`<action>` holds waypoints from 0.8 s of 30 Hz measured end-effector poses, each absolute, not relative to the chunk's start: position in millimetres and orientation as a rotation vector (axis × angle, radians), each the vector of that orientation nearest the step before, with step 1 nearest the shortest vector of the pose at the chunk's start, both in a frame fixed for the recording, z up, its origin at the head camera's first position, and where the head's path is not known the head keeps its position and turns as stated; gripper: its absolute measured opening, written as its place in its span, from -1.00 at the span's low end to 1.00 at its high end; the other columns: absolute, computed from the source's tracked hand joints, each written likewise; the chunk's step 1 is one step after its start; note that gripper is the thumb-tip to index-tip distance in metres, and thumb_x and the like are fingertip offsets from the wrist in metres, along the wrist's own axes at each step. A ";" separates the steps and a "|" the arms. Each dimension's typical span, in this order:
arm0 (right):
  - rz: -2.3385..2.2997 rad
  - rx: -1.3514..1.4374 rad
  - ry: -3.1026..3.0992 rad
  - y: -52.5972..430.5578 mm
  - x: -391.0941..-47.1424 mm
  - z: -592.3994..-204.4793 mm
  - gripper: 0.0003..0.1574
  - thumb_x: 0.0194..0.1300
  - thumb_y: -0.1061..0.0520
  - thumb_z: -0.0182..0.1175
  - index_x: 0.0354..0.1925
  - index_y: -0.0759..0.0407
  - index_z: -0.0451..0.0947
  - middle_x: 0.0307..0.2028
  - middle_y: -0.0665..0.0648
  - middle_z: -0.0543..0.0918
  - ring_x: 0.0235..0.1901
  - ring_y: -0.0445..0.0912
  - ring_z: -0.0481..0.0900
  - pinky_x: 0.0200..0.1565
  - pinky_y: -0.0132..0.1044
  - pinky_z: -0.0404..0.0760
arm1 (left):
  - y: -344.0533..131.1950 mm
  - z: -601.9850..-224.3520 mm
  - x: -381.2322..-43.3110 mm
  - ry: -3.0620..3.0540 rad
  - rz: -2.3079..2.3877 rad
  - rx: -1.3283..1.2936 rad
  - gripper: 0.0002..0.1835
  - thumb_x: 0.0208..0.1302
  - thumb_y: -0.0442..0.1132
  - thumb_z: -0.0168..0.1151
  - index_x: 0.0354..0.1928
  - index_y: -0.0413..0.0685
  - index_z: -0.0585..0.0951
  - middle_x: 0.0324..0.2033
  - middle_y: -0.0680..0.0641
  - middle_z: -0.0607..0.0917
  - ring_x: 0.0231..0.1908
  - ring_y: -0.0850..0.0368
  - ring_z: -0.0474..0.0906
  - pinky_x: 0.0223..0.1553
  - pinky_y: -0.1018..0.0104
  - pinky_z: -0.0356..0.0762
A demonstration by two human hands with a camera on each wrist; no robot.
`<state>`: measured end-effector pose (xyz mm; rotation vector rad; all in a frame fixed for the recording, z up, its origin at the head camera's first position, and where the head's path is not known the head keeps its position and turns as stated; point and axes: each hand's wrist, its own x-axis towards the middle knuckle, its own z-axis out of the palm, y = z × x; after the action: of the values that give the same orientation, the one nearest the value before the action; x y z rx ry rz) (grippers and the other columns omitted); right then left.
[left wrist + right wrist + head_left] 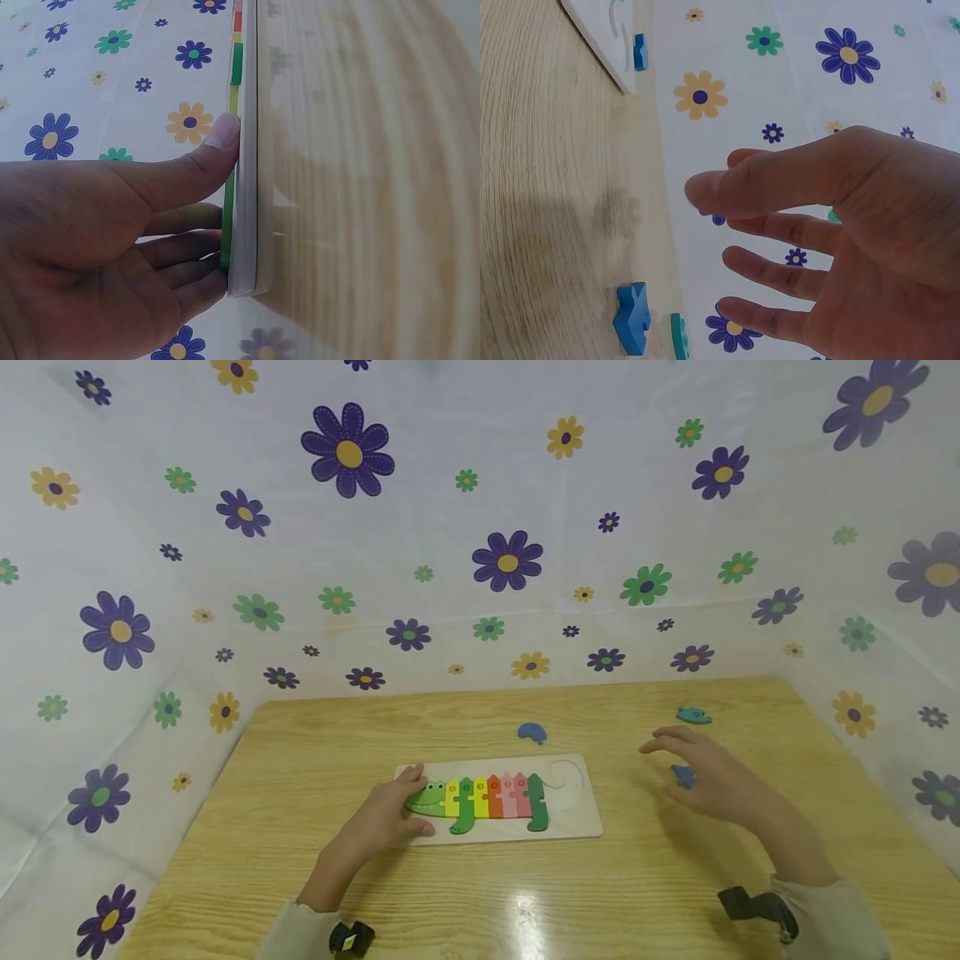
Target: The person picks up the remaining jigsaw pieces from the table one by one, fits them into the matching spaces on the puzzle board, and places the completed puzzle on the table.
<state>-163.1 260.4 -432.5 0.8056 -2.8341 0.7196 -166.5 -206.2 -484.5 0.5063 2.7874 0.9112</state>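
Table (300, 877): wood-grain top, smooth, semi-gloss, w/ bright glare patch nr front. Puzzle board (576, 818): pale wood-like, smooth, matt. Crocodile pieces (481, 797): smooth, evenly painted, approx. satin. Loose blue piece (632, 321): same smooth paint-like finish. Backdrop (420, 502): thin plastic-like sheet, creased, slight sheen. Sleeves (836, 914): matt cloth. Wrist mount (737, 903): plastic-type, dark.

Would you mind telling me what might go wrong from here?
The open right grip might knock the small blue piece near it. The teal piece, close to the flowered backdrop, could be pushed against it. If the left grip shifts, the puzzle board might slide.
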 end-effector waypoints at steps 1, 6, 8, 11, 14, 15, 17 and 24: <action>0.723 0.803 -2.840 261.7 -163.4 -432.7 -0.39 0.06 0.42 0.48 0.11 0.24 0.61 0.23 0.49 0.50 0.22 0.48 0.42 0.13 0.44 0.48 | -206.3 -484.5 -166.6 2.784 0.917 0.504 -0.17 0.13 -0.28 0.56 0.40 -0.43 0.40 0.51 -0.31 0.26 0.51 -0.26 0.14 0.46 -0.14 0.21; 0.733 0.798 -2.859 266.4 -164.2 -434.2 -0.42 0.08 0.43 0.46 0.10 0.24 0.62 0.22 0.52 0.50 0.21 0.50 0.42 0.13 0.47 0.45 | -207.1 -484.8 -166.9 2.780 0.910 0.484 -0.17 0.13 -0.27 0.55 0.41 -0.41 0.40 0.52 -0.28 0.24 0.52 -0.24 0.12 0.47 -0.12 0.17; 0.728 0.805 -2.855 268.4 -164.6 -435.8 -0.42 0.06 0.45 0.46 0.09 0.25 0.62 0.21 0.52 0.50 0.20 0.51 0.42 0.13 0.46 0.46 | -207.3 -484.4 -166.5 2.780 0.907 0.477 -0.17 0.14 -0.26 0.55 0.41 -0.40 0.40 0.52 -0.27 0.24 0.52 -0.24 0.12 0.48 -0.12 0.17; 0.727 0.810 -2.857 271.3 -165.6 -438.2 -0.38 0.03 0.50 0.44 0.10 0.27 0.61 0.21 0.52 0.50 0.20 0.50 0.43 0.12 0.45 0.48 | -207.5 -483.9 -165.2 2.779 0.899 0.476 -0.16 0.14 -0.25 0.55 0.41 -0.40 0.40 0.52 -0.29 0.23 0.51 -0.26 0.13 0.47 -0.14 0.17; 0.721 0.811 -2.876 273.8 -167.0 -441.0 -0.35 0.03 0.53 0.41 0.12 0.27 0.60 0.21 0.50 0.51 0.21 0.48 0.44 0.12 0.41 0.51 | -207.7 -483.8 -164.0 2.779 0.894 0.474 -0.17 0.13 -0.25 0.55 0.41 -0.41 0.40 0.52 -0.30 0.24 0.50 -0.27 0.14 0.47 -0.15 0.18; 0.719 0.810 -2.885 274.6 -167.5 -442.0 -0.35 0.03 0.53 0.40 0.13 0.27 0.60 0.21 0.50 0.51 0.21 0.47 0.44 0.12 0.40 0.52 | -207.7 -483.9 -163.8 2.780 0.893 0.476 -0.17 0.13 -0.25 0.55 0.41 -0.41 0.41 0.51 -0.30 0.24 0.50 -0.28 0.15 0.46 -0.15 0.18; 0.710 0.805 -2.905 276.0 -168.1 -444.0 -0.35 0.05 0.52 0.40 0.14 0.27 0.60 0.20 0.49 0.52 0.21 0.46 0.45 0.13 0.38 0.52 | -207.5 -484.1 -163.8 2.781 0.897 0.480 -0.17 0.13 -0.26 0.55 0.40 -0.42 0.41 0.51 -0.31 0.25 0.50 -0.27 0.15 0.46 -0.15 0.18; 0.694 0.793 -2.923 281.6 -171.0 -451.2 -0.36 0.06 0.49 0.42 0.14 0.26 0.60 0.19 0.45 0.54 0.21 0.43 0.47 0.14 0.36 0.53 | -206.7 -484.2 -166.7 2.790 0.887 0.511 -0.17 0.15 -0.24 0.55 0.40 -0.43 0.40 0.51 -0.32 0.25 0.50 -0.27 0.15 0.46 -0.15 0.19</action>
<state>-171.0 281.6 -451.2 0.7928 -2.9226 0.6940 -166.7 -206.7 -484.2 0.5107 2.7899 0.8872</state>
